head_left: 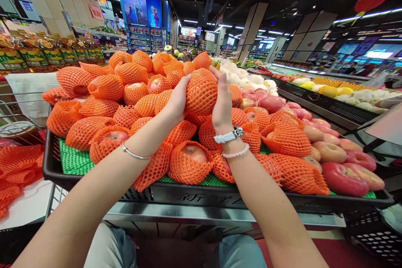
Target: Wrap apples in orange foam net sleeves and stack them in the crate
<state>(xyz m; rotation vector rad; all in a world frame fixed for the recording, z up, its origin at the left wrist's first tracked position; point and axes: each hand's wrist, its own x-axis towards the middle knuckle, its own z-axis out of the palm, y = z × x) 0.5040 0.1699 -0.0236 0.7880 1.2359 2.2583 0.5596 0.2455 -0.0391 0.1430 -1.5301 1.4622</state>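
Between my two hands, above the pile, is an apple in an orange foam net (201,92). My left hand (179,95) presses against its left side, a silver bangle on that wrist. On its right side rests my right hand (222,102), with a white-strapped watch (228,135) and a beaded bracelet at the wrist. The fingers of both hands are partly hidden behind the net. Around and below lie many more apples in orange foam nets (191,161), several with red skin showing through the net openings.
A black display tray (201,194) with green matting (75,157) holds the fruit. Bare red apples (345,178) fill its right side, white-netted fruit (243,76) behind. Loose orange nets (19,171) lie at far left, below bottles of oil (50,56). A metal rail (188,211) runs along the front.
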